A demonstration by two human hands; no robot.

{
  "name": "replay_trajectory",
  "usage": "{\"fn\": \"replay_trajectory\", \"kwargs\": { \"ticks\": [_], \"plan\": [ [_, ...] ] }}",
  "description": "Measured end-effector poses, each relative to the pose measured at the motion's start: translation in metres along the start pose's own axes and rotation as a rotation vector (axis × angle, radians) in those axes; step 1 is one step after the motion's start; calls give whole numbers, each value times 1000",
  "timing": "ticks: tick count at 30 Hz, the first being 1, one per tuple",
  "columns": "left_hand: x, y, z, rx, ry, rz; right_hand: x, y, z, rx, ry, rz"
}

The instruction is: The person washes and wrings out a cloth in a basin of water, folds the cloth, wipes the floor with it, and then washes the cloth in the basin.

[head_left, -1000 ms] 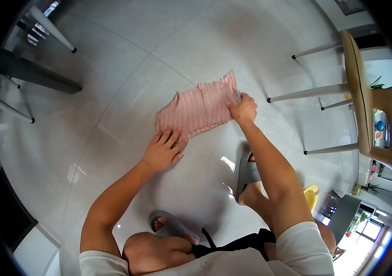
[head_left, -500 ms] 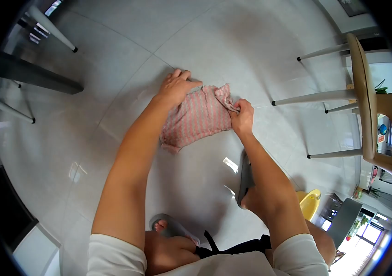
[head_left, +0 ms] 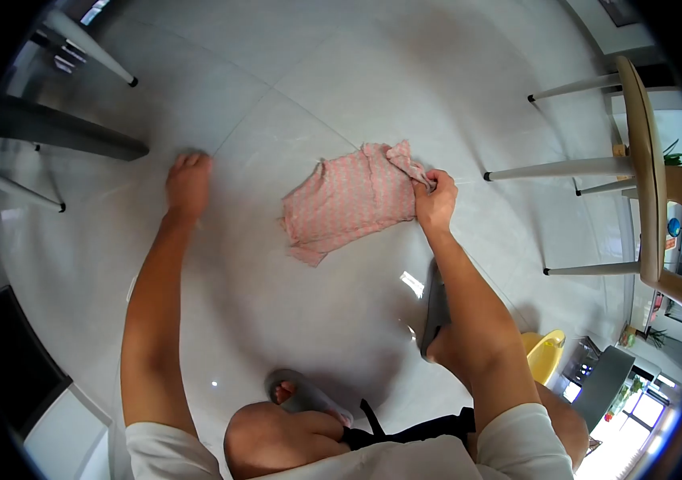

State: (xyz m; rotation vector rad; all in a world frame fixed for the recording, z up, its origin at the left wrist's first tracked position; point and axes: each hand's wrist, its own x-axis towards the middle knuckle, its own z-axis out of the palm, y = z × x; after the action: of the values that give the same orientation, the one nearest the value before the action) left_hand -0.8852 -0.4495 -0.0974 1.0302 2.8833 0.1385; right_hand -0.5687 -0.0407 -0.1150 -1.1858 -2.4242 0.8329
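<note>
A pink-and-grey patterned cloth [head_left: 349, 200] lies spread on the tiled floor in front of me, with a crumpled, folded-over corner at its upper right. My right hand [head_left: 437, 200] is closed on that right edge, pinching the fabric between thumb and fingers. Away to the left of the cloth, my left hand [head_left: 188, 186] is low over the floor, apart from the fabric. Its fingers are curled together and slightly blurred; whatever may be inside them is hidden.
Pale glossy tiles [head_left: 293, 320] surround the cloth. To the right stands a tan chair [head_left: 645, 176] with white legs. A dark table leg [head_left: 69, 132] is at the left. My grey slippers [head_left: 303, 392] and a yellow plastic object [head_left: 545, 356] are nearer me.
My left hand has let go of the cloth's upper left edge and moved left across the floor. My right hand keeps its pinch, and the cloth's left part lies flatter.
</note>
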Motion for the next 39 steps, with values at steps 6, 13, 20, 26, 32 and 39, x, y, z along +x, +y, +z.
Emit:
{"fn": "replay_trajectory", "kwargs": {
  "ticks": [6,13,20,26,32,39],
  "plan": [
    [-51,34,0,-235,302,84,-34,-55,22,-407,241,-49],
    [-106,29,14,-455,365,-56,-38,-112,106,-442,28,124],
    [-135,-31,12,-486,636,-465,-139,-241,179,-364,-300,-600],
    [-163,-15,38,-446,581,-294,-127,-245,185,-94,-262,-698],
    [-188,53,21,-423,221,88,-40,-222,171,-252,-168,-403],
    [-195,70,16,-288,72,56,74,-122,167,102,-381,-95]
  ]
}}
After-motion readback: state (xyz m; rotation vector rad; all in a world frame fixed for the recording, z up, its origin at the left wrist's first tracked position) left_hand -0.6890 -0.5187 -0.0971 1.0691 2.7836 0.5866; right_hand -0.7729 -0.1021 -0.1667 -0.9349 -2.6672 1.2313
